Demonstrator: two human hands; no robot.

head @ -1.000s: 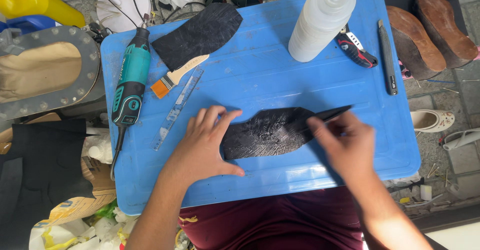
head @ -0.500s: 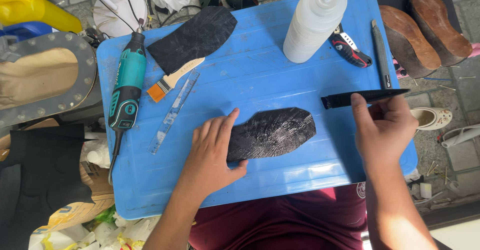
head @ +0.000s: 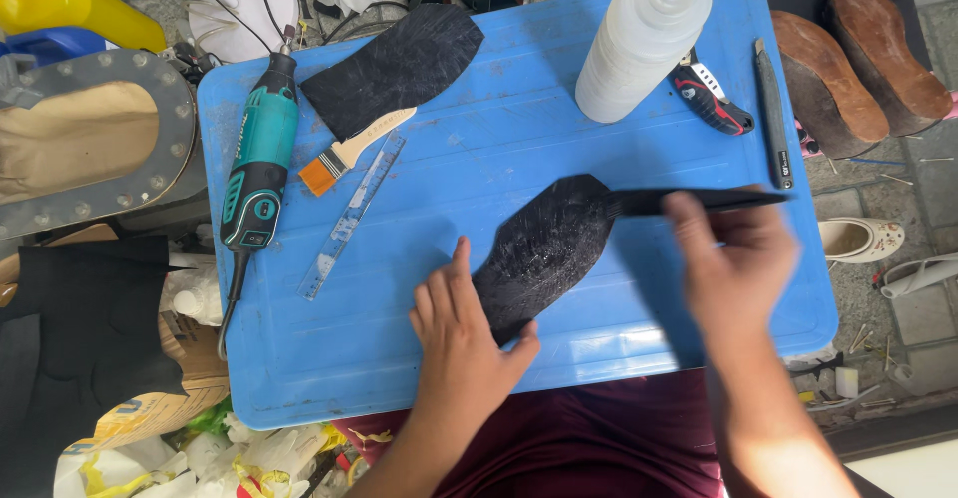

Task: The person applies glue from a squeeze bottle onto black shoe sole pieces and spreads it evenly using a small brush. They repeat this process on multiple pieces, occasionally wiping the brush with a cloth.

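Note:
A black rubber sole piece (head: 547, 249) lies tilted on the blue plastic board (head: 399, 288) across my lap. My left hand (head: 461, 333) grips its near end, fingers spread on the board and thumb under the edge. My right hand (head: 733, 263) is blurred and holds a thin black strip (head: 689, 200) that stretches from the sole's far tip to the right. A second black sole piece (head: 399, 64) rests at the board's far side.
On the board: a teal rotary tool (head: 257, 164), a small brush (head: 349, 151), a clear ruler (head: 351, 217), a white squeeze bottle (head: 644, 44), a red-black cutter (head: 707, 97) and a dark knife (head: 773, 114). Wooden shoe forms (head: 848, 64) lie to the right.
The sole piece has turned from lying flat across to tilted, its tip swung up and right. My left hand slid to its near end. My right hand brought the strip toward the tip.

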